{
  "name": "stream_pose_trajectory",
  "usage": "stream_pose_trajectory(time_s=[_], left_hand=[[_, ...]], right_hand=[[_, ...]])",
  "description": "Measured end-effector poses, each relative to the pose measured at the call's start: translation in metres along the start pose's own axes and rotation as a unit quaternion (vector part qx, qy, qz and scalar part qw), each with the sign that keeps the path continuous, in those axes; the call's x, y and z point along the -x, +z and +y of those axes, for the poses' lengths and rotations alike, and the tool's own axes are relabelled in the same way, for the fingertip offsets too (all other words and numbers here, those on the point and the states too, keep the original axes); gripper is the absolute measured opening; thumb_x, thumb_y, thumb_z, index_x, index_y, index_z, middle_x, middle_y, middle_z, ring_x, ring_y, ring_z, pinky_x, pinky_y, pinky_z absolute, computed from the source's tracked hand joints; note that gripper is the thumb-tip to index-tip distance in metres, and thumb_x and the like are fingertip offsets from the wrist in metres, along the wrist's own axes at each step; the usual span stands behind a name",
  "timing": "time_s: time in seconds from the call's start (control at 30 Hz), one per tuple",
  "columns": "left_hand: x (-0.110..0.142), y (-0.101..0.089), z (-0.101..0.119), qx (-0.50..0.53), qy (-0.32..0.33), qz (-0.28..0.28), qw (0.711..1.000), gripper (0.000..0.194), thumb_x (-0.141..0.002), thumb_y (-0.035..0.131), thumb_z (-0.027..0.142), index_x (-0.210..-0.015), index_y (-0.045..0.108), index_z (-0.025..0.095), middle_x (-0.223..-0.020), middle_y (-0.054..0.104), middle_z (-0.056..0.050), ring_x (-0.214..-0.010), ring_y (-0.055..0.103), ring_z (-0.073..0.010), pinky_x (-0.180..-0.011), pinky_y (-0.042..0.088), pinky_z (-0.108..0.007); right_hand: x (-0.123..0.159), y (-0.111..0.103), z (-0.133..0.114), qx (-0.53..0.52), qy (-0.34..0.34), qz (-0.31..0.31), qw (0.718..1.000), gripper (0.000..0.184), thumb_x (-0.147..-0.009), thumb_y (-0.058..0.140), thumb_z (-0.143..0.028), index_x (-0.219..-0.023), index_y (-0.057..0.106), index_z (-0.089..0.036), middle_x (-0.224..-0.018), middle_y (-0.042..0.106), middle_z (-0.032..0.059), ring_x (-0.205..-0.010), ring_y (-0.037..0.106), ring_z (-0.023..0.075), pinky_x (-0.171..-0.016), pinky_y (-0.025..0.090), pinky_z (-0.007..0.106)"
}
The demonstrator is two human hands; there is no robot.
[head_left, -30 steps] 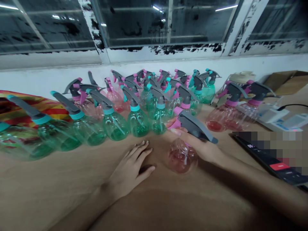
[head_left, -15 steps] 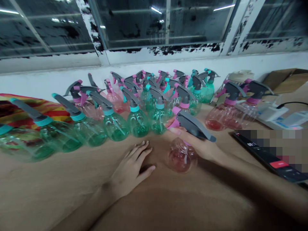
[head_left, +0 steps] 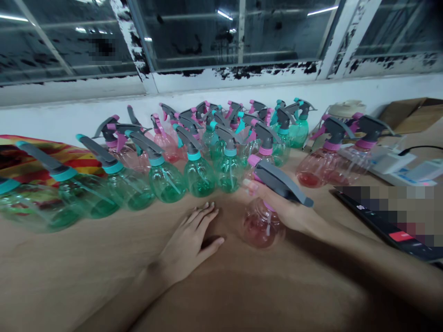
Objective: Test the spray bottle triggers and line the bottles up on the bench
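My right hand (head_left: 287, 207) is wrapped round the neck and trigger of a pink spray bottle (head_left: 261, 226) with a grey handle top. This bottle stands upright on the wooden table (head_left: 207, 295), a little reddish tint showing in its clear body. Part of its trigger and collar is hidden by my fingers. To its left, my left hand (head_left: 190, 244) lies flat on the table, fingers spread, holding nothing. Just beyond that hand stands a front row of green spray bottles, among them one with a turquoise collar (head_left: 200, 177).
More pink and green spray bottles crowd behind the front row, by the white wall. Two pink bottles (head_left: 313, 166) stand at the right, near a white power strip (head_left: 391, 161) and a phone (head_left: 374, 221). A cardboard box (head_left: 411, 115) and a patterned cloth (head_left: 83, 159) lie farther out.
My right hand's fingers have curled in closer on the trigger, and the pink trigger is now mostly covered. My left hand stays in place.
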State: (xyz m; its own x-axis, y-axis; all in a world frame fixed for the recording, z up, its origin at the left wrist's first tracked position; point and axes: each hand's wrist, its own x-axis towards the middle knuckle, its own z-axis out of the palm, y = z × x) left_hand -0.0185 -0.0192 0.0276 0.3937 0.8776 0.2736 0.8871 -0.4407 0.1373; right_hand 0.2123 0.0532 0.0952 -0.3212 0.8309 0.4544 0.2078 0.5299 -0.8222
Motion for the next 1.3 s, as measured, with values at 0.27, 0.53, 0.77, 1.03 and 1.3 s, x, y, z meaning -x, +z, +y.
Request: stream_pose_trajectory(time_s=[0.27, 0.53, 0.77, 1.03, 1.3], left_hand=[[0.000, -0.002, 0.001, 0.004, -0.004, 0.000, 1.000, 0.052, -0.093, 0.052, 0.044, -0.136, 0.040, 0.018, -0.144, 0.043, -0.010, -0.133, 0.039, -0.0249, -0.109, 0.031, -0.045], [0.000, -0.001, 0.000, 0.011, -0.001, 0.004, 1.000, 0.049, -0.092, 0.052, 0.044, -0.134, 0.043, 0.020, -0.145, 0.042, -0.010, -0.132, 0.039, -0.0262, -0.108, 0.032, -0.046], [0.001, -0.001, 0.000, 0.004, 0.009, 0.006, 1.000, 0.047, -0.093, 0.051, 0.044, -0.132, 0.045, 0.019, -0.144, 0.043, -0.011, -0.133, 0.039, -0.0261, -0.109, 0.031, -0.046], [0.001, -0.001, 0.000, 0.002, 0.007, 0.007, 1.000, 0.045, -0.093, 0.050, 0.046, -0.131, 0.046, 0.020, -0.144, 0.043, -0.010, -0.132, 0.040, -0.0267, -0.108, 0.032, -0.047], [0.000, -0.001, 0.000, -0.003, 0.003, 0.000, 1.000, 0.045, -0.093, 0.051, 0.046, -0.130, 0.047, 0.020, -0.145, 0.042, -0.010, -0.132, 0.040, -0.0265, -0.108, 0.033, -0.046]], right_hand=[[-0.006, 0.001, 0.009, -0.100, 0.020, -0.014, 0.995, 0.021, -0.084, 0.059, -0.047, -0.084, 0.061, -0.026, -0.071, 0.057, -0.0022, -0.067, 0.058, 0.0159, -0.072, 0.049, 0.034], [-0.006, -0.002, 0.004, -0.084, -0.019, -0.036, 0.996, 0.019, -0.082, 0.063, -0.043, -0.087, 0.060, -0.024, -0.090, 0.067, 0.0009, -0.084, 0.062, 0.0185, -0.085, 0.048, 0.036], [-0.006, -0.002, 0.006, -0.070, -0.027, -0.040, 0.996, 0.013, -0.085, 0.061, -0.038, -0.087, 0.060, -0.025, -0.081, 0.064, -0.0010, -0.077, 0.059, 0.0169, -0.077, 0.048, 0.033], [-0.009, 0.001, 0.007, -0.012, 0.013, 0.021, 1.000, 0.031, -0.078, 0.063, -0.054, -0.076, 0.058, -0.024, -0.060, 0.052, -0.0044, -0.053, 0.049, 0.0121, -0.049, 0.038, 0.027], [-0.011, 0.003, 0.006, -0.043, 0.024, 0.000, 0.999, 0.032, -0.078, 0.061, -0.056, -0.074, 0.059, -0.024, -0.060, 0.053, -0.0033, -0.057, 0.054, 0.0144, -0.054, 0.045, 0.029]])
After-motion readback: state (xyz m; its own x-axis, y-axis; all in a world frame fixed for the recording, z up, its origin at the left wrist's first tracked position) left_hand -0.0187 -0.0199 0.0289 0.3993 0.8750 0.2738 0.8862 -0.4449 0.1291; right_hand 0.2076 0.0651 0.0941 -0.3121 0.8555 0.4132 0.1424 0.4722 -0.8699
